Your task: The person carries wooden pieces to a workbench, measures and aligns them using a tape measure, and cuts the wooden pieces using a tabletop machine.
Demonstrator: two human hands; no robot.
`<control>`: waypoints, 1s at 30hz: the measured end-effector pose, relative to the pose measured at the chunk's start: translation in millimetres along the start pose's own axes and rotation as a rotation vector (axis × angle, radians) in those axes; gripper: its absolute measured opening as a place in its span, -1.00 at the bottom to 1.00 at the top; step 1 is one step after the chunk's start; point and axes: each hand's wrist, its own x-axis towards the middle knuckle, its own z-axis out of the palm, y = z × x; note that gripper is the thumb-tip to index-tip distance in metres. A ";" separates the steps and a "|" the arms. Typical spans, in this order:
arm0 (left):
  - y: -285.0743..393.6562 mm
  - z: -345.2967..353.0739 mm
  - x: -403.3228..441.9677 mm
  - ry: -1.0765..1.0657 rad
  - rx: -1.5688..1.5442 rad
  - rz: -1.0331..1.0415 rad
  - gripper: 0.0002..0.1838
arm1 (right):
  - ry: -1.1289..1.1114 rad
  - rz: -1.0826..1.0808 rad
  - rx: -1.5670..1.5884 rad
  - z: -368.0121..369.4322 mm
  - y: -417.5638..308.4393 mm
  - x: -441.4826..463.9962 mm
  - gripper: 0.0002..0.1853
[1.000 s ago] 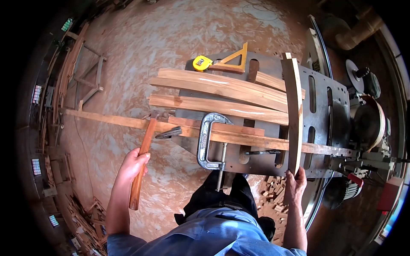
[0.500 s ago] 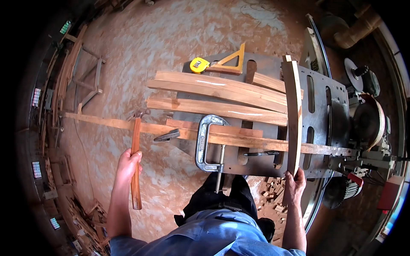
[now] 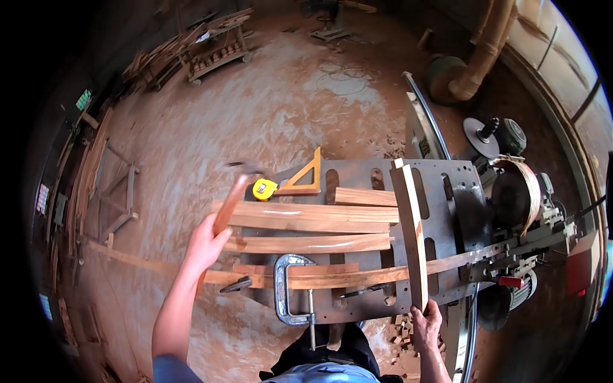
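1. Raised since the earlier frame, the left hand (image 3: 207, 244) has carried the hammer with a reddish-brown wooden handle (image 3: 231, 203) from beside the long strip up towards the yellow tape measure; the whole view has tilted upward too.
2. Fingers of the left hand are closed around the handle, which leans towards 1 o'clock. The metal head is blurred, seemingly near the tape measure, though whether they touch is hard to tell.
3. At 5 o'clock from the middle of the dark, slotted metal tabletop (image 3: 447, 258), the right hand (image 3: 426, 324) grips the near end of a pale, squared wooden bar (image 3: 410, 233). Its far end points just short of 12 o'clock, and it crosses over the long strip.
4. Left of that bar lie light-brown wooden boards (image 3: 313, 213) with whitish streaks, their left ends towards 9 o'clock, near the left hand. A shorter pale wooden piece (image 3: 365, 196) lies beyond them.
5. At 10 o'clock sits the yellow tape measure (image 3: 264, 189), just beside a yellow triangular square (image 3: 308, 180).
6. At 8 o'clock, a grey metal C-clamp (image 3: 280, 290) stands across the long, slightly curved wooden strip (image 3: 377, 276), its threaded screw towards 6 o'clock. Further out is a small dark metal piece (image 3: 237, 285); a slim black pen-like tool (image 3: 364, 292) lies right of the clamp.
7. Small wood offcuts (image 3: 403, 333) are scattered on the floor at 5 o'clock.
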 end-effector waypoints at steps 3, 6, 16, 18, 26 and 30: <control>48.1 45.2 77.2 -0.092 0.323 0.199 -0.56 | 0.043 0.024 0.001 -6.9 -19.5 -18.4 -0.76; 73.4 115.3 142.1 -0.238 0.453 0.309 -0.57 | 0.098 0.109 0.036 -12.2 -7.6 -36.4 -0.75; 105.1 277.4 234.5 -0.373 0.350 0.612 -0.57 | 0.226 0.073 -0.237 -30.3 22.3 -90.8 -0.70; 97.4 292.1 238.1 -0.369 0.329 0.620 -0.55 | 0.226 0.026 -0.352 -32.0 13.0 -85.7 -0.68; 164.9 156.5 103.5 -0.090 0.037 1.120 -0.21 | 0.032 -0.412 -0.731 -33.9 -39.3 -19.4 -0.45; 160.0 131.5 1.6 -0.520 0.384 1.143 -0.29 | -0.172 -0.709 -0.745 -2.9 -94.4 27.8 -0.45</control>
